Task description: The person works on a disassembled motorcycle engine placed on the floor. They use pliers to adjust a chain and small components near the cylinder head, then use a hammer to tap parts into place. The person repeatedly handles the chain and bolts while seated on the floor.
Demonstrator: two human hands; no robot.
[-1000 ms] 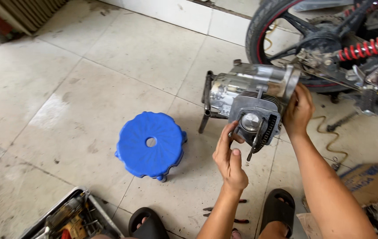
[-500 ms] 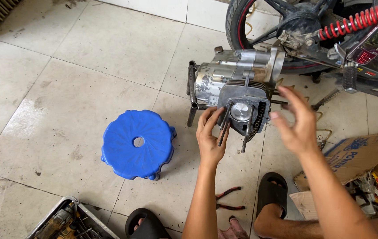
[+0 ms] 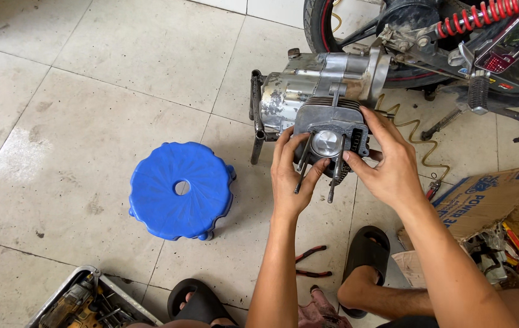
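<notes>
the finned grey metal engine cylinder with its round piston sits between my hands: my left hand cups its left side, fingers spread; my right hand grips its right edge. left of it stands a blue plastic stool.

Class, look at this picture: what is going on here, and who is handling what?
A person crouches on a tiled floor, both hands on a finned engine cylinder fitted over long studs, piston showing in its bore. The left hand grips its left side, the right hand its right. A blue plastic stool stands beside; pliers lie nearby.
</notes>
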